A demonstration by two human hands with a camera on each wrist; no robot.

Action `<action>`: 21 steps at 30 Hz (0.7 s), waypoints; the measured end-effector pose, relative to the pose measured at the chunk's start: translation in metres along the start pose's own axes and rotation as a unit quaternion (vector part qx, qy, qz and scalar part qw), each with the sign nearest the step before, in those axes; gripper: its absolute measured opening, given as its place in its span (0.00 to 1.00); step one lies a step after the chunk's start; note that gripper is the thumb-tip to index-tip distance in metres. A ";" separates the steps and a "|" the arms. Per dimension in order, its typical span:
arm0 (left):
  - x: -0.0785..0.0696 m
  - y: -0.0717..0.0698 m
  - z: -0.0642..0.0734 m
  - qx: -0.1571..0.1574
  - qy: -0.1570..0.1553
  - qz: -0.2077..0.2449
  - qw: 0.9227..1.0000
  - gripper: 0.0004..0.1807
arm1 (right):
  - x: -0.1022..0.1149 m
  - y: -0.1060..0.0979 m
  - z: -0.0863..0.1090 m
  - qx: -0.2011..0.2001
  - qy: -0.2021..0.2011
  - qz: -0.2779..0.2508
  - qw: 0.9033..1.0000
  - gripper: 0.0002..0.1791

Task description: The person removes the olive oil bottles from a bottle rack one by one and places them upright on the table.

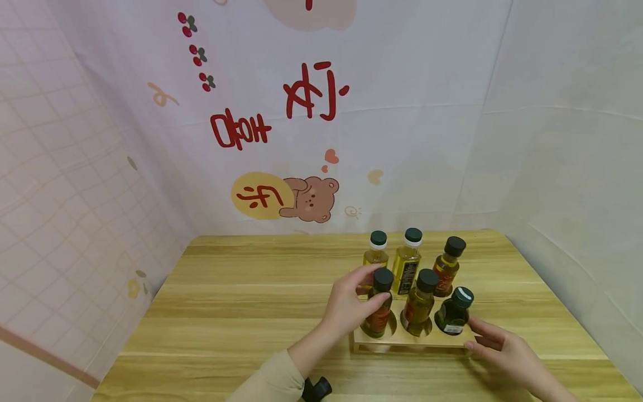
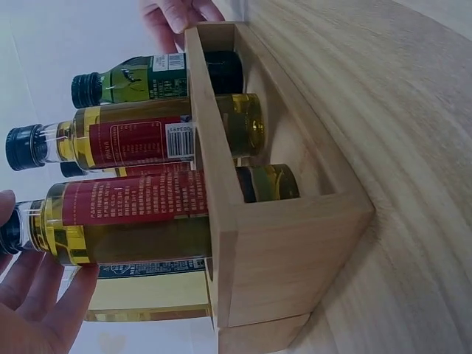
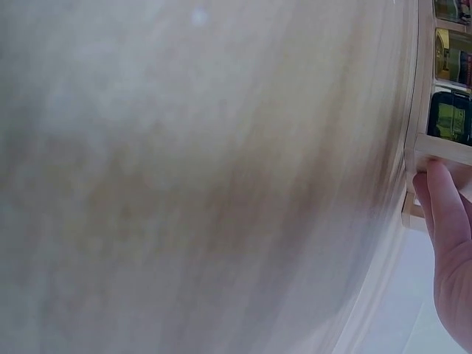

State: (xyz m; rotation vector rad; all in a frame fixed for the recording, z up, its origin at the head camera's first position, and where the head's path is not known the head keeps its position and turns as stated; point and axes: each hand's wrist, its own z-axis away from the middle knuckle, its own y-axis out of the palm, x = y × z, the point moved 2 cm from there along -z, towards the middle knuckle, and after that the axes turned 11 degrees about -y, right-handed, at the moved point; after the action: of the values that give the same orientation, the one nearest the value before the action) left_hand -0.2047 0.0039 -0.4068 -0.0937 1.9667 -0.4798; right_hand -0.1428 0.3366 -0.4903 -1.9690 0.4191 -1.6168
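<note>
A light wooden rack [image 1: 409, 345] holds several small oil bottles in two rows. My left hand [image 1: 348, 301] grips the front-left oil bottle [image 2: 140, 214] near its cap and neck, thumb on one side and fingers on the other. This bottle has a black cap and a red label, and its base stays in the rack. Beside it stand another red-labelled bottle [image 1: 418, 307] and a squat dark green bottle [image 1: 454, 314]. At the rack's right end, my right hand [image 1: 507, 353] touches the end panel with fairly straight fingers [image 3: 446, 203].
Behind the front row are two pale-oil bottles with green caps, one being the tall bottle [image 1: 406, 269], and a black-capped bottle [image 1: 446, 273]. A black object [image 1: 317, 389] shows by the left sleeve. The wooden table [image 1: 226, 312] meets a printed cloth backdrop [image 1: 412, 156].
</note>
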 end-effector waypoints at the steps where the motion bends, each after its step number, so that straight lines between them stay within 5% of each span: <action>1: 0.000 0.000 0.000 -0.001 -0.004 0.001 1.000 0.28 | 0.000 0.000 0.000 -0.001 -0.002 0.000 1.000 0.35; 10: -0.003 -0.008 -0.003 -0.002 -0.009 0.008 1.000 0.24 | -0.001 0.001 -0.001 -0.002 -0.010 0.004 1.000 0.35; 21: -0.032 -0.055 -0.009 -0.046 0.043 0.058 0.996 0.25 | -0.003 0.000 -0.001 0.003 0.001 0.005 1.000 0.36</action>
State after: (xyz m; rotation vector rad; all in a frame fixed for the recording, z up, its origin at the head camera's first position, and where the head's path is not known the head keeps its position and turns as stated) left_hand -0.2069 -0.0346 -0.3559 -0.0181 2.0657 -0.3222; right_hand -0.1443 0.3374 -0.4924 -1.9573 0.4255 -1.6127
